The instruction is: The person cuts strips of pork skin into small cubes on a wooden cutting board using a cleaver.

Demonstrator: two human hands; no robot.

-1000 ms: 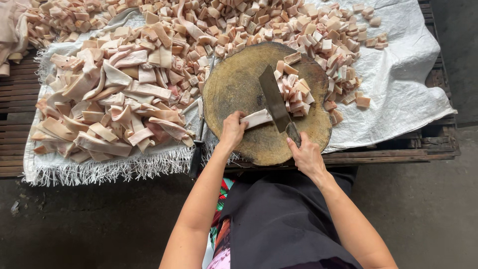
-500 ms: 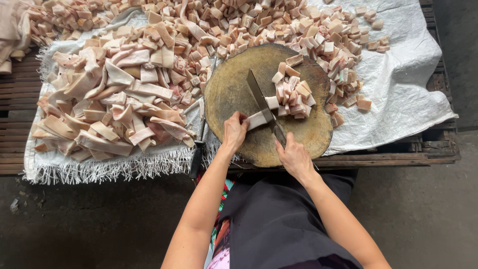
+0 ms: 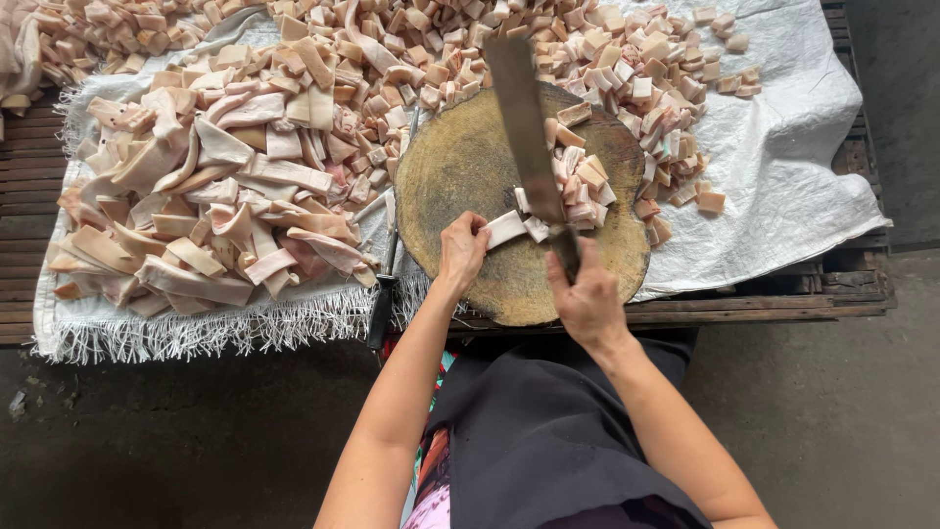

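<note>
Wood, round chopping block: we note a worn disc sitting on the white woven sheet, near the front edge of the slatted wooden platform.
Left hand: we see it curled, fingertips pinching down on the near end of a pale strip of pork skin that lies flat on the block; narrow grip, palm down.
Right hand: closed around the handle of a cleaver; the handle is mostly hidden by the fingers.
Cleaver pose: the long dark blade points away from us, across the block and over the far pile; it looks lifted clear of the strip, though we cannot tell its height.
Arms: both forearms reach forward from the lower edge of the view, left one straighter, right one angled in from the right; wrists sit near each other at the block's near rim.
Cut pieces: a small heap of pinkish-white cubes on the right half of the block, just beside the blade.
Uncut strips: a large pile of long pale slabs on the sheet, left of the block.
Diced pile: many small cubes spread over the sheet beyond and right of the block.
Second knife: dark handle, lying between the strips and the block, touching neither hand.
Dark apron: covers our lap below the hands.
Labels, signs: none legible to us.
</note>
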